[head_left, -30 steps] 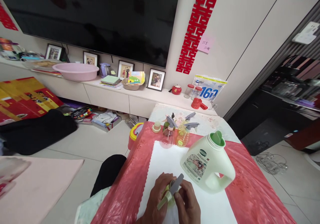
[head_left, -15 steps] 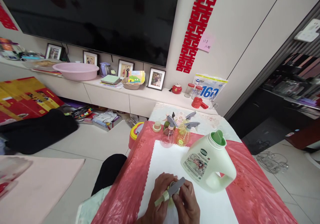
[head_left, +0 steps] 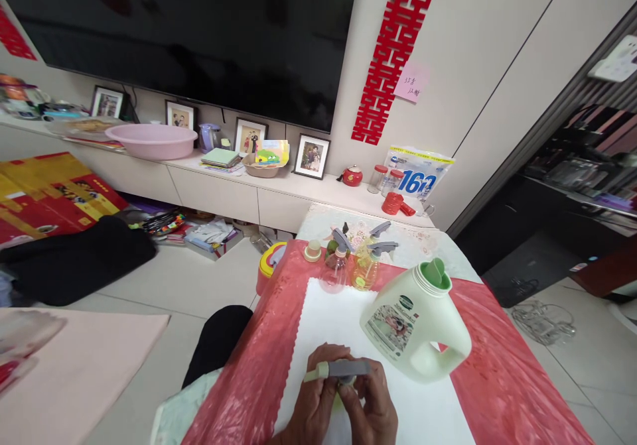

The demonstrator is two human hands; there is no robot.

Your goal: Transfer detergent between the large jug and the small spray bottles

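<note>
Both hands are closed around a spray bottle with a grey trigger head (head_left: pixel 350 368) and a pale green nozzle pointing left. My left hand (head_left: pixel 314 402) wraps its left side, and my right hand (head_left: pixel 374 405) grips near the neck from the right. The bottle's body is mostly hidden between my palms. Just beyond my right hand stands a large pale green detergent jug (head_left: pixel 423 325), with a green spout in its uncapped mouth. Farther back are a clear pinkish spray bottle (head_left: pixel 333 274) and a yellow spray bottle (head_left: pixel 365 274), with another grey-headed sprayer (head_left: pixel 379 230) behind.
A white sheet (head_left: pixel 318 312) lies over the red plastic cover (head_left: pixel 249 372) on the table. A green cap (head_left: pixel 312 251) sits at the back left. Behind the table runs a low cabinet with a pink basin (head_left: pixel 152 143), framed photos and red-lidded jars (head_left: pixel 377 178).
The grey trigger head has turned in my hands: its nozzle was slanted down to the left and now lies nearly level. The jug and the other bottles stay in place.
</note>
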